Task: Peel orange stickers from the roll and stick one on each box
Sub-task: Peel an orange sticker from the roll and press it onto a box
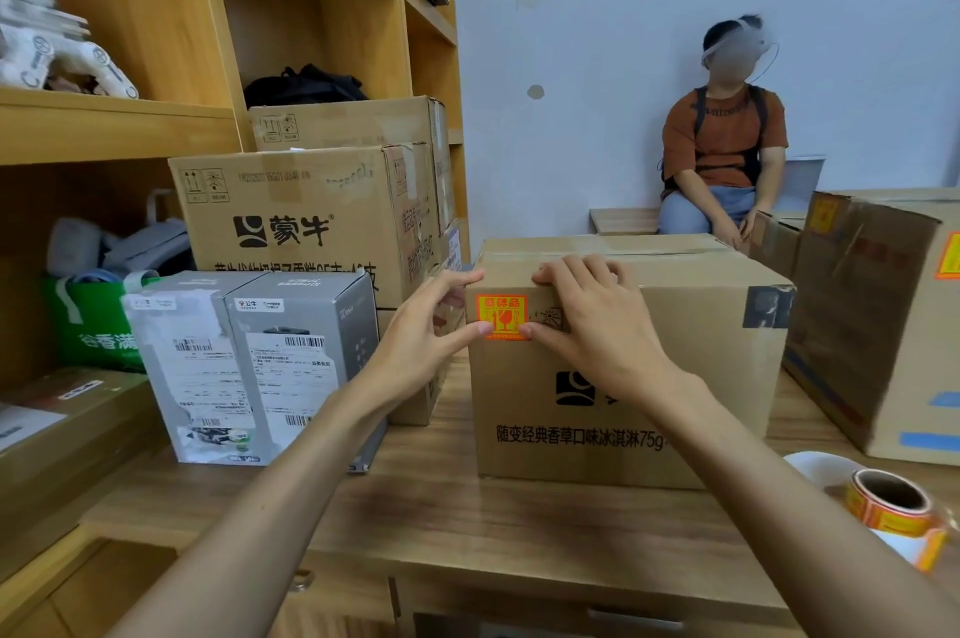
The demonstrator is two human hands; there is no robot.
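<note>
A square, glossy orange sticker [502, 317] with red print lies flat on the upper left corner of the front face of a plain brown corrugated cardboard box [649, 377], which stands on the wood-grain bench [519, 523]. The left hand [421, 331] has its grip spread apart: the thumb tip presses the sticker's lower left corner, and the forefinger reaches straight to the box's top corner. The right hand [597, 325] is likewise unclenched, thumb tip on the sticker's lower right corner, the other fingers lying loosely over the taped top edge of the box. Neither hand holds anything.

The roll of orange stickers [891, 507], wound on a brown cardboard tube with a white backing strip trailing off it, lies on the bench at the near right, well apart from the hands. Two tall grey printed cartons [291, 362] with white paper shipping labels stand to the left, with stacked brown cartons [311, 222] behind them. A larger, creased brown carton [872, 315] on the right carries an orange label on its side. A person in a rust-coloured shirt [724, 138] sits against the white wall.
</note>
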